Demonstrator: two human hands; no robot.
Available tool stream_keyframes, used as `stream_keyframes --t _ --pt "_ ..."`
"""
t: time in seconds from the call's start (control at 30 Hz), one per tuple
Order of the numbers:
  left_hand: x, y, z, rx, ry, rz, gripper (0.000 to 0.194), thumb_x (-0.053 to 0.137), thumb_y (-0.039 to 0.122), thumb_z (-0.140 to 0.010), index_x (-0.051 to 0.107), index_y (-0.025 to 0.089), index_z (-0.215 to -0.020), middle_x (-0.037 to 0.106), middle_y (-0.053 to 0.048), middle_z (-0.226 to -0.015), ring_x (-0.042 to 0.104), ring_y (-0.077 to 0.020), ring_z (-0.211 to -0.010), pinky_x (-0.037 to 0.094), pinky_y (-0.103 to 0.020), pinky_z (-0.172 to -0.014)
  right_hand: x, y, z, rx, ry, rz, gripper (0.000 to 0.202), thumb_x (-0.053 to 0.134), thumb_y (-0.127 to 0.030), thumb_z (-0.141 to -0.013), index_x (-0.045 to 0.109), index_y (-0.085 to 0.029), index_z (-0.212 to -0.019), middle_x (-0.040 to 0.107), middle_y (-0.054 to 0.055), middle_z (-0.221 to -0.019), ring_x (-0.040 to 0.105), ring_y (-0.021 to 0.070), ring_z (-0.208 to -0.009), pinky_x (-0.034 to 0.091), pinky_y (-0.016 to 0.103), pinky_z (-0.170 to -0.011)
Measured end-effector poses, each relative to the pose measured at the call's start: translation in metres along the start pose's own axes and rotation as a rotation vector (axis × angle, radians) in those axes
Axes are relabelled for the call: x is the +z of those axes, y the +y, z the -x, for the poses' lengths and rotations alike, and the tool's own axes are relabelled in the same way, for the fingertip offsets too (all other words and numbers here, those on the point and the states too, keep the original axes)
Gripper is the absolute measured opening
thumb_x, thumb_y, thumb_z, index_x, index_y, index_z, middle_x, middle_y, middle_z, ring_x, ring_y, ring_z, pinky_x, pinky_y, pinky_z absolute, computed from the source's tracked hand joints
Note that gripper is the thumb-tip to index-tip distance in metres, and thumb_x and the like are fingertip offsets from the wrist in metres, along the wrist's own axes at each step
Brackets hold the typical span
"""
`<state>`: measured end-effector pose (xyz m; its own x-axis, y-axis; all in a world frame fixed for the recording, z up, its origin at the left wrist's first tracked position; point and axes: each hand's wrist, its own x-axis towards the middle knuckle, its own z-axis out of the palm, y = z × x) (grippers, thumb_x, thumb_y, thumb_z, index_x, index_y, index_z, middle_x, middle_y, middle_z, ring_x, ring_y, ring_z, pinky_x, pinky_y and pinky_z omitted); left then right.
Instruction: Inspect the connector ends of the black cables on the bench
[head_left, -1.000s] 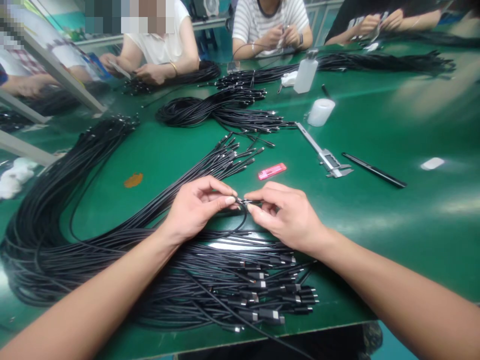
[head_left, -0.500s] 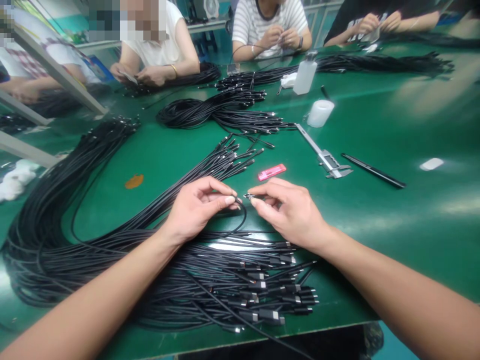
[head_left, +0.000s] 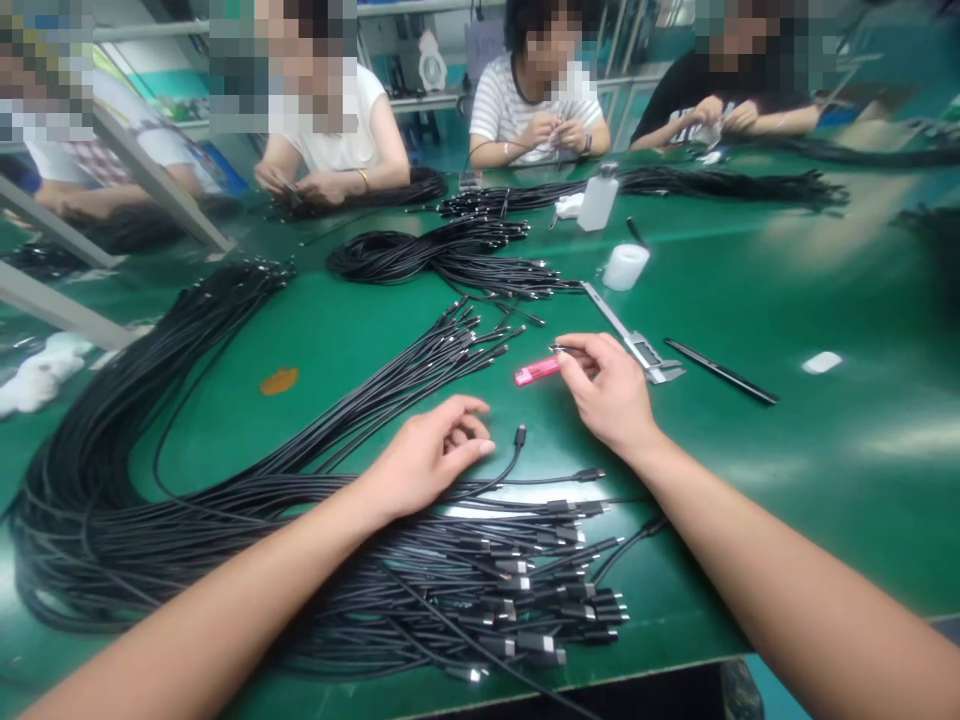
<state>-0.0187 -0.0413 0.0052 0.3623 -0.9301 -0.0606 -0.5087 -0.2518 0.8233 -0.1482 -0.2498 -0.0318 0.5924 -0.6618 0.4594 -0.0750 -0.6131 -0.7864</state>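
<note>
Fingers slightly curled and apart, my left hand [head_left: 431,455] hovers over the cables with nothing in it. Just right of it, a black cable's connector [head_left: 520,437] stands up from the bundle. My right hand [head_left: 607,385] pinches a small dark pointed tool [head_left: 566,348] between thumb and forefinger, beside a pink-red object [head_left: 536,372] on the table. Below both hands spreads a large bundle of black cables [head_left: 300,560], its connectors [head_left: 536,643] pointing right. A second group of cable ends [head_left: 465,335] fans out behind my left hand.
Calipers [head_left: 634,340], a black pen-like tool [head_left: 721,371], a white roll [head_left: 625,267] and a white bottle [head_left: 598,203] stand or lie on the green table [head_left: 750,500]. More coiled cables [head_left: 382,255] lie further back. Several people work across the table; grey metal bars [head_left: 150,180] slant at left.
My left hand has let go of the cable and its fingers have opened. My right hand has moved away, forward and right, with the small tool. The view has tilted up slightly.
</note>
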Motion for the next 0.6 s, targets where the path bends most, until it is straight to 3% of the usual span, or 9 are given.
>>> stream_keyframes --t 0.13,0.2,0.27,0.4,0.5,0.6 --pt "-0.002 0.015 0.01 0.114 -0.23 -0.204 0.014 0.06 0.03 -0.09 0.069 0.02 -0.097 0.072 -0.003 -0.083 0.064 -0.0154 -0.073 0.046 -0.025 -0.069 0.002 0.013 -0.005 0.001 -0.005 0.058 0.023 0.055 -0.024 -0.089 0.068 -0.015 -0.106 0.065 0.008 -0.095 0.061 0.0188 -0.077 0.051 0.035 -0.077" --pt "-0.004 0.022 0.014 0.198 -0.344 -0.242 0.014 0.059 0.027 -0.091 0.071 0.02 -0.092 0.073 -0.003 -0.081 0.064 -0.0152 -0.071 0.044 -0.025 -0.068 0.004 0.018 -0.006 0.002 -0.034 0.112 0.023 0.054 -0.024 -0.089 0.069 -0.016 -0.105 0.067 0.009 -0.096 0.061 0.0213 -0.081 0.05 0.037 -0.08" --pt "-0.005 0.025 0.016 0.221 -0.381 -0.252 0.014 0.059 0.027 -0.09 0.072 0.02 -0.091 0.073 -0.002 -0.08 0.063 -0.0144 -0.067 0.043 -0.024 -0.065 0.005 0.023 -0.006 0.01 -0.058 0.174 0.024 0.053 -0.023 -0.089 0.069 -0.016 -0.105 0.068 0.011 -0.099 0.061 0.0242 -0.087 0.048 0.04 -0.085" --pt "-0.009 0.017 0.01 0.114 -0.241 -0.27 0.019 0.058 0.034 -0.091 0.071 0.02 -0.093 0.071 -0.001 -0.075 0.062 -0.0145 -0.064 0.044 -0.024 -0.062 0.005 0.031 -0.009 0.066 -0.088 0.34 0.027 0.05 -0.019 -0.09 0.068 -0.016 -0.11 0.067 0.013 -0.106 0.058 0.028 -0.099 0.043 0.041 -0.091" --pt "-0.022 0.006 0.002 0.103 -0.012 -0.408 0.019 0.055 0.033 -0.092 0.068 0.021 -0.098 0.073 -0.004 -0.093 0.066 -0.0191 -0.082 0.049 -0.029 -0.077 0.004 0.033 -0.011 0.133 -0.126 0.477 0.03 0.048 -0.018 -0.092 0.066 -0.017 -0.116 0.066 0.013 -0.11 0.055 0.0293 -0.105 0.04 0.039 -0.091" --pt "-0.046 -0.006 -0.006 0.094 0.203 -0.645 0.024 0.055 0.03 -0.09 0.063 0.019 -0.11 0.068 -0.01 -0.111 0.062 -0.0256 -0.102 0.047 -0.037 -0.093 0.004 0.032 -0.012 0.157 -0.144 0.532 0.03 0.047 -0.019 -0.094 0.067 -0.019 -0.116 0.066 0.012 -0.111 0.053 0.0297 -0.106 0.039 0.038 -0.089"
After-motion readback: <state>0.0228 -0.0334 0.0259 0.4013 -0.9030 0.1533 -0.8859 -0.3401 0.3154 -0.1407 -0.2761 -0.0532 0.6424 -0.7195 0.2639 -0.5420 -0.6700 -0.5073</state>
